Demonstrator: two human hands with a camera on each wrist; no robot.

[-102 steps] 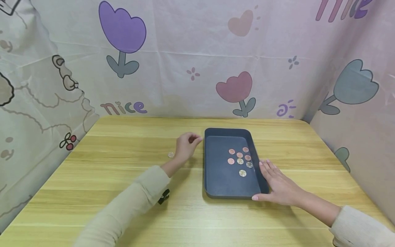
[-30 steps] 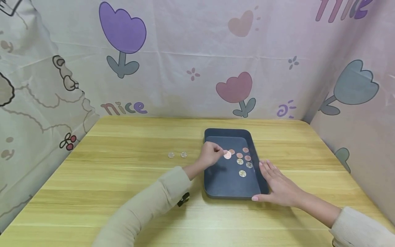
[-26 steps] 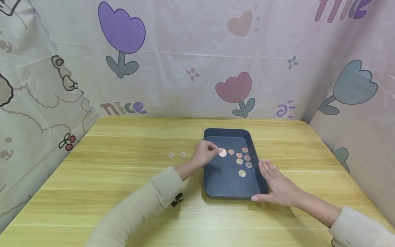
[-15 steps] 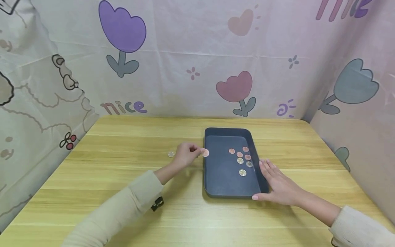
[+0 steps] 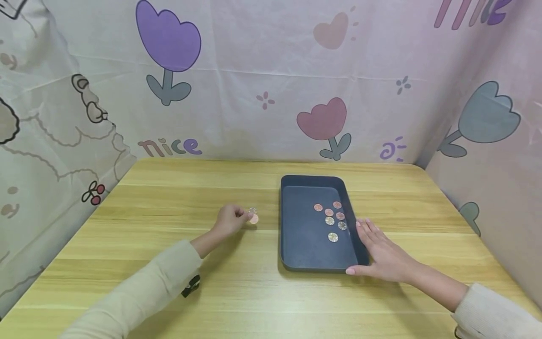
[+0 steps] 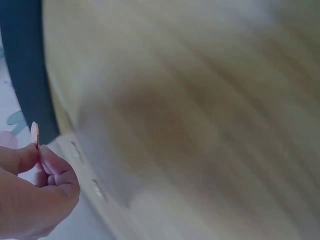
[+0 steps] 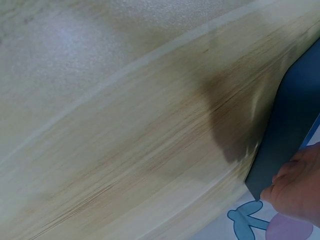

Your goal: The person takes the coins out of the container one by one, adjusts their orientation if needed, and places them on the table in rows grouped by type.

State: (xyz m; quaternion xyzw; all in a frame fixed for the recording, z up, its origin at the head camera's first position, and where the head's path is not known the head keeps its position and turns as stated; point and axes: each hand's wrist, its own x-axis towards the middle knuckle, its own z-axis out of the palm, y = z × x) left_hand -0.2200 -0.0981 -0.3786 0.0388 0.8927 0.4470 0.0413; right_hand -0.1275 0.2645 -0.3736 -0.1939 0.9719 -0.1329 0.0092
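Note:
My left hand (image 5: 230,220) pinches a copper-coloured coin (image 5: 253,219) between thumb and fingertips, over the table left of the tray. In the left wrist view that coin (image 6: 34,133) stands edge-on above the left hand (image 6: 37,190). A silvery coin (image 5: 252,210) lies just behind it; a second table coin (image 6: 99,190) shows only in the left wrist view. The dark tray (image 5: 302,254) holds several copper, gold and silver coins, including a gold one (image 5: 333,237). My right hand (image 5: 387,256), fingers straight, rests against the tray's right wall, thumb at the near corner.
The wooden table (image 5: 254,301) ends at the back against a printed cloth (image 5: 237,122), which also hangs at both sides. A small black device (image 5: 191,286) shows under the left forearm.
My left hand has carried the copper coin from the tray, over its left wall, to the table's left part. Earlier it left a silvery coin there. The right hand and tray have stayed put.

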